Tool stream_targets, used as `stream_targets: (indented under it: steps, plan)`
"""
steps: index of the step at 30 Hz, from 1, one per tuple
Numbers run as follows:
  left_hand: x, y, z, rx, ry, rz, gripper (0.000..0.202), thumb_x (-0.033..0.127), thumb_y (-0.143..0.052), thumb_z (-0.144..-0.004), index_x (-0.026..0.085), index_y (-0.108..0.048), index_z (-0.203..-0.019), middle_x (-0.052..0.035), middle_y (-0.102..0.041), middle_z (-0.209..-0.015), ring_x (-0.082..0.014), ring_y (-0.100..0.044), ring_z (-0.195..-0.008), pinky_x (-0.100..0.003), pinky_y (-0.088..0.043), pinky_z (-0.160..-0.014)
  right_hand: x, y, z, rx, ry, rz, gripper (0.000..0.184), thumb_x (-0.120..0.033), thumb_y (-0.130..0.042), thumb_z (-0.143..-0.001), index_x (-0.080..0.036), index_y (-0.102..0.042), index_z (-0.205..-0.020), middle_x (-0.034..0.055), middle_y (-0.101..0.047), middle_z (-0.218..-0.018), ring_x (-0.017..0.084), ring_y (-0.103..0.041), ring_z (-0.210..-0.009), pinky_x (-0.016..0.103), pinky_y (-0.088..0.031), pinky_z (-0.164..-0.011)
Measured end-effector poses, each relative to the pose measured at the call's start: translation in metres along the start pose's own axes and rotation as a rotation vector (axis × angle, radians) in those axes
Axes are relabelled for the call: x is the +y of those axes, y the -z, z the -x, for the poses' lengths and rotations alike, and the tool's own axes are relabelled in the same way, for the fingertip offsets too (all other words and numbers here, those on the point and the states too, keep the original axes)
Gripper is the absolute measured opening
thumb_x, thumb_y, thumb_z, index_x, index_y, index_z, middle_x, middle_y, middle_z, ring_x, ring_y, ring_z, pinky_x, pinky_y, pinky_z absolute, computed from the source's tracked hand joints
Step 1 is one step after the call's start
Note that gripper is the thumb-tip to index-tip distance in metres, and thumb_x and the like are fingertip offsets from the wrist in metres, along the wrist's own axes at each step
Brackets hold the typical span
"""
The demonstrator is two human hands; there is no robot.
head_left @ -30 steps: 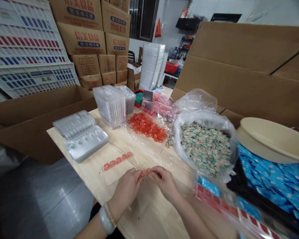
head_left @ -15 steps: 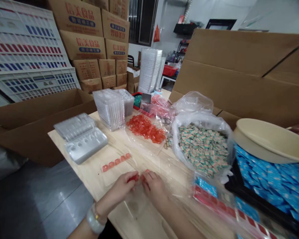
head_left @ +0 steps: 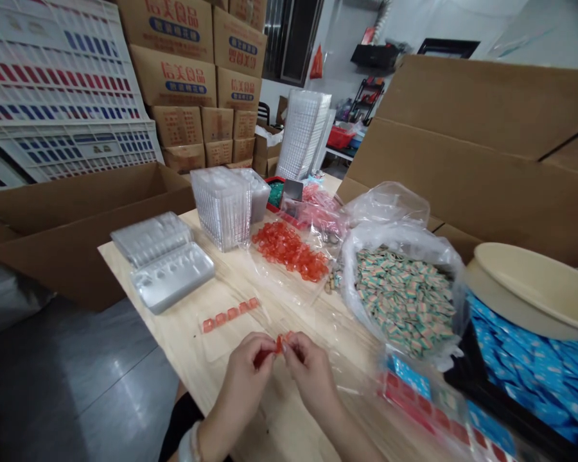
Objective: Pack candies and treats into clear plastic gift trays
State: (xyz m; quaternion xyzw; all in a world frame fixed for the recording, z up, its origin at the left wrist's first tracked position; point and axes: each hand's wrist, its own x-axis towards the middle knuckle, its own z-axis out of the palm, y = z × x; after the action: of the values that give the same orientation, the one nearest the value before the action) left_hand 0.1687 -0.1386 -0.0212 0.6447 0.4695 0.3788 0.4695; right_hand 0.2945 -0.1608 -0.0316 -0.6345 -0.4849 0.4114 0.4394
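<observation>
My left hand (head_left: 246, 380) and my right hand (head_left: 309, 376) are close together at the near edge of the wooden table (head_left: 173, 333). Between their fingertips they pinch a small strip of translucent orange-red pieces (head_left: 273, 350). Just beyond my left hand lies a row of similar pieces (head_left: 230, 315) on a clear plastic sheet. A heap of loose orange-red pieces (head_left: 289, 251) lies farther on, on clear film. Neither hand touches the row or the heap.
Silver blister trays (head_left: 162, 261) and stacked clear trays (head_left: 220, 208) stand on the table. To the right are a plastic bag of striped packets (head_left: 404, 298) and blue packets (head_left: 530, 378) under a cream bowl (head_left: 534, 285). Cardboard boxes (head_left: 481, 160) rise behind and beside the table.
My hands have risen slightly from the previous moment and now pinch the strip closer together. The whole scene has shifted a little in view as my head moved.
</observation>
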Motion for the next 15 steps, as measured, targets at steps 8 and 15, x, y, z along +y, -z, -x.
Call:
stream_targets:
  steps: [8, 15]
  plan:
    - [-0.005, -0.004, 0.002, -0.053, -0.105, -0.012, 0.021, 0.005, -0.042, -0.069, 0.018, -0.058, -0.068, -0.0033, -0.058, -0.082, -0.0142, -0.055, -0.080, -0.026, -0.046, -0.070, -0.005, 0.008, -0.001, -0.151, -0.218, -0.305, 0.037, -0.051, -0.053, -0.068, -0.014, -0.052, -0.064, -0.0031, -0.049, -0.055, 0.006, -0.044, -0.041, 0.019, -0.034, -0.042]
    - [-0.007, -0.002, 0.003, -0.088, -0.124, -0.022, 0.021, 0.007, -0.042, -0.070, 0.019, -0.059, -0.073, -0.0038, -0.059, -0.086, -0.0147, -0.055, -0.083, -0.027, -0.045, -0.074, -0.016, 0.020, -0.003, -0.259, -0.281, -0.340, 0.036, -0.049, -0.060, -0.061, -0.014, -0.054, -0.059, -0.0029, -0.053, -0.051, 0.006, -0.047, -0.040, 0.019, -0.037, -0.042]
